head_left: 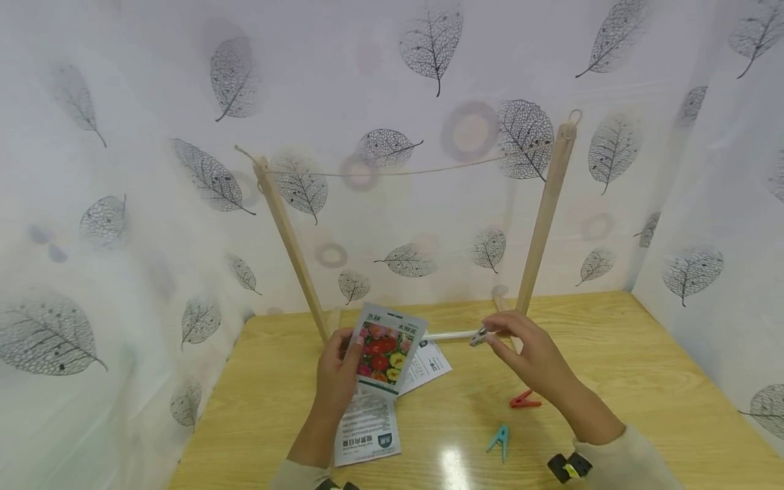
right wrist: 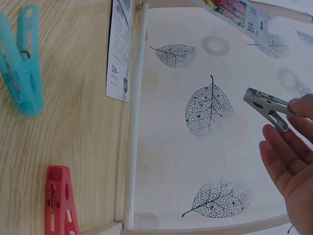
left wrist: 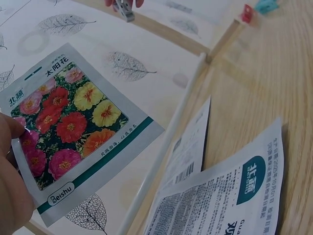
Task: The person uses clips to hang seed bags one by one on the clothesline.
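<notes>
Head view shows the left hand (head_left: 338,367) holding the flower packet (head_left: 384,350) by its side, with the thumb on the front. Beside it, the right hand (head_left: 531,350) has bent fingers and pinches the grey peg (head_left: 480,335). Both are raised over the table (head_left: 637,367), and packet and peg are apart. The cord (head_left: 392,175) runs higher, between two posts (head_left: 545,218). Two more packets (head_left: 367,432) lie below, and the red peg (head_left: 525,400) and blue peg (head_left: 501,441) lie near the right forearm.

Left wrist view lets us see the packet flat, its top edge free of fingers. This side grip seems good to me; I would hold it firmly, but not so hard that the packet creases.

Right wrist view shows the grey peg's mouth pointing away from the palm. It looks closed, and the handles stand apart. The thumb is on one handle and the fingers are by the other. In my judgement, thumb and finger should press close to the handle ends, where less force is needed; a peg takes an edge best when it enters deep and straight.
</notes>
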A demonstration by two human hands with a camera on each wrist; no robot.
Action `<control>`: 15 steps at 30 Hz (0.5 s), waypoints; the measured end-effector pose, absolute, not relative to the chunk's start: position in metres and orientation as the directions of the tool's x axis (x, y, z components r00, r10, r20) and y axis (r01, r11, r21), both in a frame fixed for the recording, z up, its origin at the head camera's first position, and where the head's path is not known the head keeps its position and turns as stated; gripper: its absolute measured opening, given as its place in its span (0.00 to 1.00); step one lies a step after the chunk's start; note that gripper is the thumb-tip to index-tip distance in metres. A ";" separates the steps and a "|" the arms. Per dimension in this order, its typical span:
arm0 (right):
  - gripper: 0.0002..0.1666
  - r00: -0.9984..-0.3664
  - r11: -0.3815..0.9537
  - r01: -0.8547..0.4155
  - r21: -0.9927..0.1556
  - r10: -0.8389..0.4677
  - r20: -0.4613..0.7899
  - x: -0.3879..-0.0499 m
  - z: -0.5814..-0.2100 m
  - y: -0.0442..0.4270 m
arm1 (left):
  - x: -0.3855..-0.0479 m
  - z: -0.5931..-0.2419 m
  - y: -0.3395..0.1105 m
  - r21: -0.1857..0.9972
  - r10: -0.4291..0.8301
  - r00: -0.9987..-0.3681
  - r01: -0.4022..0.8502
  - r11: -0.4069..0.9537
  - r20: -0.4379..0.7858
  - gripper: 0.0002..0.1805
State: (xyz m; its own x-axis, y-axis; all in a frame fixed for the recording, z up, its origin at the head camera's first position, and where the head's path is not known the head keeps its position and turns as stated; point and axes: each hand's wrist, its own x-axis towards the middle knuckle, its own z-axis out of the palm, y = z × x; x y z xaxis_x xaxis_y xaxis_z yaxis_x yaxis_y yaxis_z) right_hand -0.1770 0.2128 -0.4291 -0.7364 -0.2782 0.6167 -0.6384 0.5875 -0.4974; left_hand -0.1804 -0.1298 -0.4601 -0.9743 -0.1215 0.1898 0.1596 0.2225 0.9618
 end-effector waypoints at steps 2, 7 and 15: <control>0.21 -0.741 0.585 -0.633 -0.506 -0.270 0.615 -0.177 -0.427 0.212 | -0.181 -0.461 -0.130 0.963 -0.118 -0.975 0.160 0.216 0.188 0.14; 0.20 -0.751 0.576 -0.626 -0.526 -0.262 0.607 -0.178 -0.423 0.210 | -0.182 -0.460 -0.129 0.965 -0.116 -0.976 0.160 0.207 0.186 0.14; 0.16 -0.734 0.548 -0.650 -0.526 -0.276 0.620 -0.179 -0.412 0.206 | -0.181 -0.457 -0.130 0.961 -0.134 -0.970 0.170 0.217 0.202 0.13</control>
